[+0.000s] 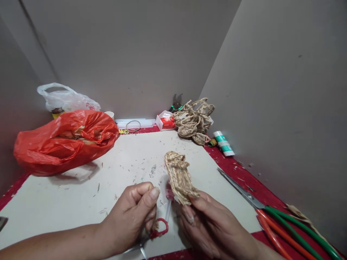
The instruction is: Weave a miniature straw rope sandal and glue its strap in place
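Note:
My right hand (pixel 214 224) pinches the near end of a small woven straw slipper (pixel 180 177) between thumb and fingers. The piece is made of braided straw cord, with a band across its upper part, and is tilted with its rounded end away from me. Just left of it, my left hand (pixel 135 209) is closed, thumb pressed on the bent forefinger. Whatever is in that hand, if anything, is hidden. Under the hands, a red loop-shaped handle (pixel 162 228) is partly visible, close to a clear stick (pixel 168 211).
Large shears (pixel 252 198) with red and green handles lie at right. A red plastic bag (pixel 67 144) with straw sits at left. At the back are braided cord (pixel 193 121), a red-and-white box (pixel 165 121), pliers (pixel 176 103) and clear sticks (pixel 148 123). Straw bits dot the white board (pixel 130 151).

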The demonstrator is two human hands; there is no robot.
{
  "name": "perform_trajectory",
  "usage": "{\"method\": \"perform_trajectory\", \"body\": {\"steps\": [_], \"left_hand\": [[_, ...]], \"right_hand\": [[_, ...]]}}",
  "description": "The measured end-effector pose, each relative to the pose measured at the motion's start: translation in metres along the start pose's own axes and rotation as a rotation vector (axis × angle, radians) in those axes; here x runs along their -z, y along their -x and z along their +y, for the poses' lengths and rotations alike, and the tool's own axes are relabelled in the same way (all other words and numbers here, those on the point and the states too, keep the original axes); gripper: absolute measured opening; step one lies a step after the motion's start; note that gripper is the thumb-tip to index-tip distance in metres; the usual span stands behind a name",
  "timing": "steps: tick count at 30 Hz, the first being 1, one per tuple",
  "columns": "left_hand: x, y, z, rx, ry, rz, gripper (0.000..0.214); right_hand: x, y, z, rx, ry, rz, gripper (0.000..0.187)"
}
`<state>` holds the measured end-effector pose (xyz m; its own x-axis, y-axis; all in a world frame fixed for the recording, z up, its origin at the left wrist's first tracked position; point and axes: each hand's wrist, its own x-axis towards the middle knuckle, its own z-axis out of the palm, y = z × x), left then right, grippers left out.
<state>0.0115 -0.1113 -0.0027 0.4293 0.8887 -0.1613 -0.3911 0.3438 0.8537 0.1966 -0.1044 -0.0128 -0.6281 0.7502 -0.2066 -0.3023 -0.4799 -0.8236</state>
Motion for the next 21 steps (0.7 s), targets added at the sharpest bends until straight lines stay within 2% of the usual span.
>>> {"method": "perform_trajectory", "body": {"steps": [7,14,21], "left_hand": [[0.0046,-0.0038,0.0002,0.038,-0.082,0.019,0.055],[0.0079,-0.0061,0.0074,0.014,-0.165,0.000,0.034],[0.0064,-0.0059,0.0059,0.045,-0.128,-0.024,0.030]], "right_hand": [[0.0024,-0.0011,0.0025,0.012,-0.048,-0.009,0.045],[0.0017,-0.0022,0.0032,0.071,-0.214,-0.041,0.037],[0.0036,-0.0029,0.0036,0.041,-0.197,0.003,0.037]]}}
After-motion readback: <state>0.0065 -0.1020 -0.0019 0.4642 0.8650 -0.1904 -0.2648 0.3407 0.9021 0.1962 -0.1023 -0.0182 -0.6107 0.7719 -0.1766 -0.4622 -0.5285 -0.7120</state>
